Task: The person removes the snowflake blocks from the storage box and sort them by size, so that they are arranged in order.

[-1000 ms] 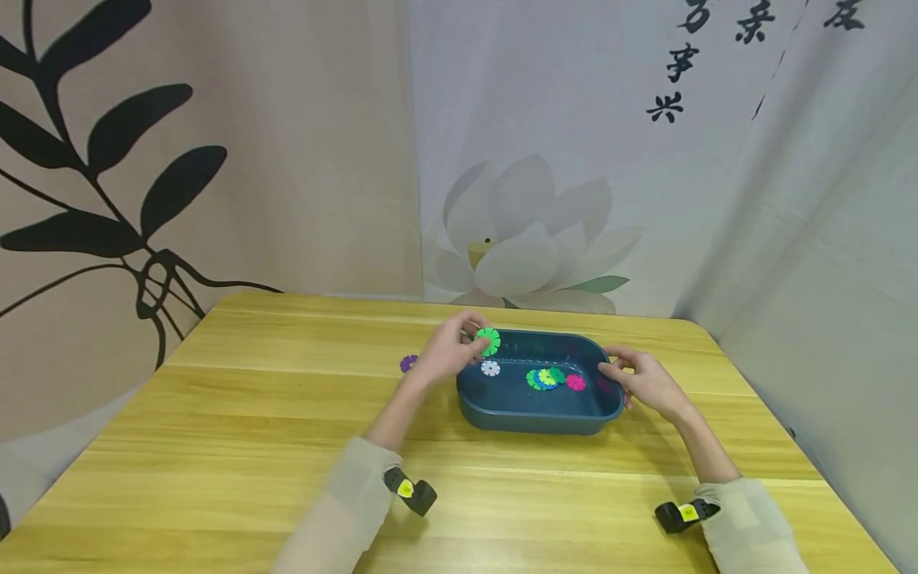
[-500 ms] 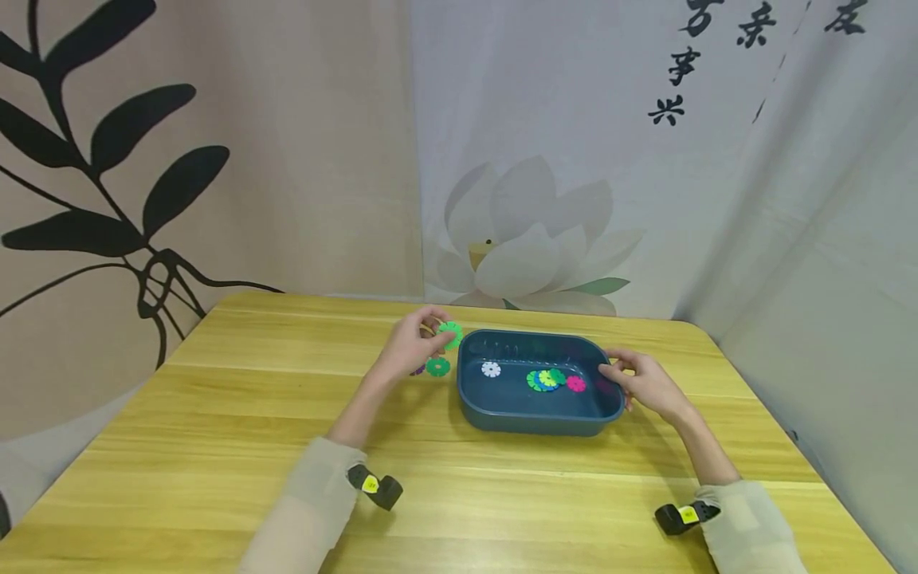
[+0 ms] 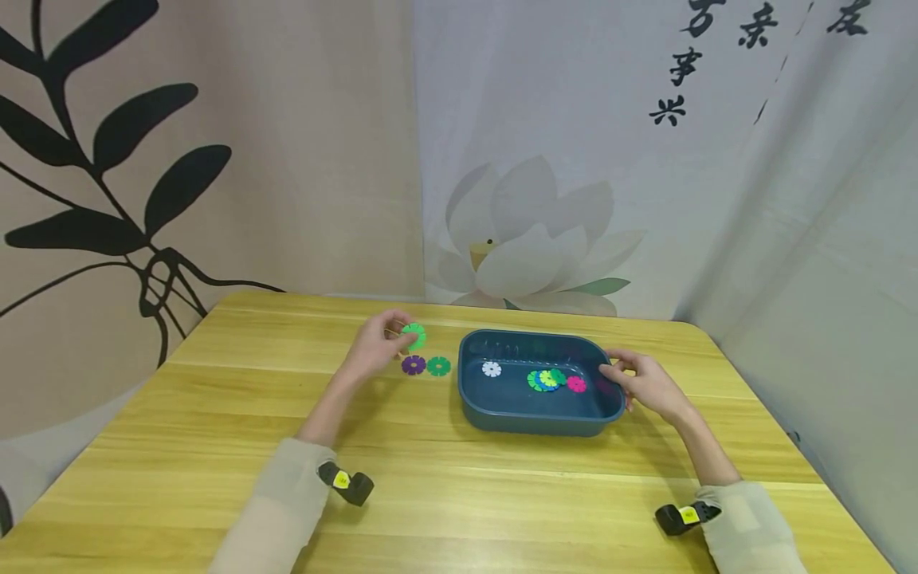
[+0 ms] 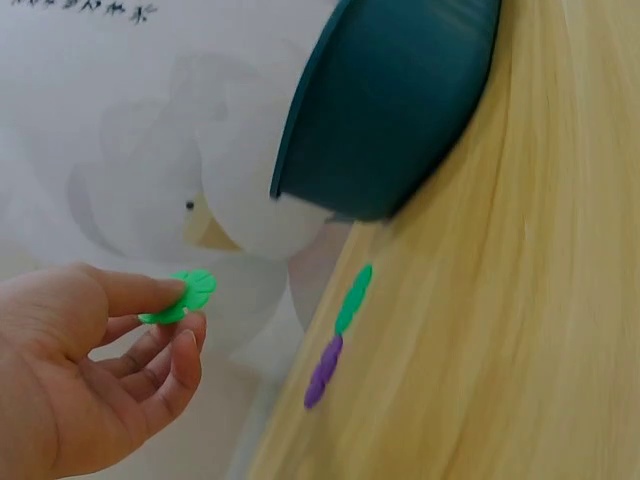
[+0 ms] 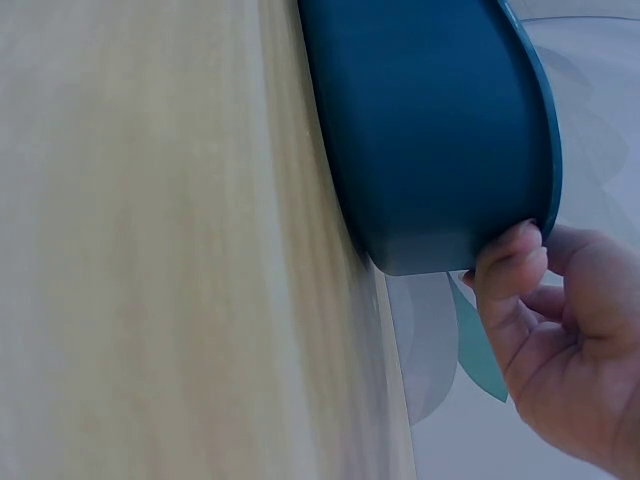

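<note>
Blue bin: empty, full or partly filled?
Partly filled: in the head view, a white disc, a pink disc and an overlapping multicoloured cluster lie in the blue bin, most of its floor bare.

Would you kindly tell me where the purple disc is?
In the head view, the purple disc lies on the table, just left of a darker green disc, near the left hand.

See brt grn on held disc (image 3: pixel 417 330), purple on one tbl disc (image 3: pixel 407 365), dkr grn on its neighbor (image 3: pixel 432 367), dk blue on tub (image 3: pixel 531 423), yel woodgrain on tabletop (image 3: pixel 538 510), blk leaf print (image 3: pixel 143 125) + pale lotus (image 3: pixel 527 259) on backdrop (image 3: pixel 330 159).
</note>
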Demonstrator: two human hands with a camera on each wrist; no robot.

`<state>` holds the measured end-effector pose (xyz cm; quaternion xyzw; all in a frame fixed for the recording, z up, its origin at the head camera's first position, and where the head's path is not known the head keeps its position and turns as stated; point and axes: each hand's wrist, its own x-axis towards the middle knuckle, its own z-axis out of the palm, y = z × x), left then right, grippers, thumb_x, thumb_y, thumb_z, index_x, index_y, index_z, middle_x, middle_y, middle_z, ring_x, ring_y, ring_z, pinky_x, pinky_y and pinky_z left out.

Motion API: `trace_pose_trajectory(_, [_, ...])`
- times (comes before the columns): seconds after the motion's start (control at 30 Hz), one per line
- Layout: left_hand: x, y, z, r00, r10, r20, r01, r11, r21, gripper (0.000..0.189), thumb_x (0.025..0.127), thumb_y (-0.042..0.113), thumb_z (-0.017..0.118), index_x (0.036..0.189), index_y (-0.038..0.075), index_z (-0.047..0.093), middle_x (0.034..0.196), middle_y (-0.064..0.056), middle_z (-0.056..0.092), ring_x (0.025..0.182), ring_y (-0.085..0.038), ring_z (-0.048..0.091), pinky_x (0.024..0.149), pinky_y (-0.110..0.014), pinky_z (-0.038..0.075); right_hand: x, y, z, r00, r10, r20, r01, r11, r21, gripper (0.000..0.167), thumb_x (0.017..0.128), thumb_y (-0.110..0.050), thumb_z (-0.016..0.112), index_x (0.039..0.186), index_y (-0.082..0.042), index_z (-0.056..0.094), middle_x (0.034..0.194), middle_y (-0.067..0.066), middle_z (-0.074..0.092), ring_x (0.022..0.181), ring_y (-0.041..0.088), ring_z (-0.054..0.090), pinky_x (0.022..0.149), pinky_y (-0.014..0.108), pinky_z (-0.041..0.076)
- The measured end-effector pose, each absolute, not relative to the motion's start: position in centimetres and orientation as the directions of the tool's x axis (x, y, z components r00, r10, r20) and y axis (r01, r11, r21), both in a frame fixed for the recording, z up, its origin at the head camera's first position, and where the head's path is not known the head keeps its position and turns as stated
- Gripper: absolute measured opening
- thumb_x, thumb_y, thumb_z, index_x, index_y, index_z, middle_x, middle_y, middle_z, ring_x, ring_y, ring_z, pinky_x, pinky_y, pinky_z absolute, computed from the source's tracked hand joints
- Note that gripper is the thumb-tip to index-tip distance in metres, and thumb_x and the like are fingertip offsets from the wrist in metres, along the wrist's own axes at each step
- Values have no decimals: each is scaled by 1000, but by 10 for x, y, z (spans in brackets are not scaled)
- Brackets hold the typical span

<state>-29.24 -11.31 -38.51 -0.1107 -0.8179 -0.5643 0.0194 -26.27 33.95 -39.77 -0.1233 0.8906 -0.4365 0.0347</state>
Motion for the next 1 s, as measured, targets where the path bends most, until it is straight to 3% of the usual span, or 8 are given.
trace_pose_trajectory(0.4, [-300,-138,-402,-992,101,76,109,376,920,35,100,2,58,133,-9,53,119,-28,61,98,-42,64,85,-46,57,-263,340,-397,-967,-250,47,-190,587,-787,55,103,-21,61,143,12,43,83,19,54,45,20,53,46,36,50])
trace_pose_trajectory(1.0, [-308,-147,-421,-994,111,-14,40,474,880,32,99,-3,58,131,-7,56,103,-20,59,81,-24,63,71,-31,56,-262,339,-397,-966,-252,50,-193,587,-786,54,103,-21,61,142,12,43,90,21,56,46,20,54,47,37,50])
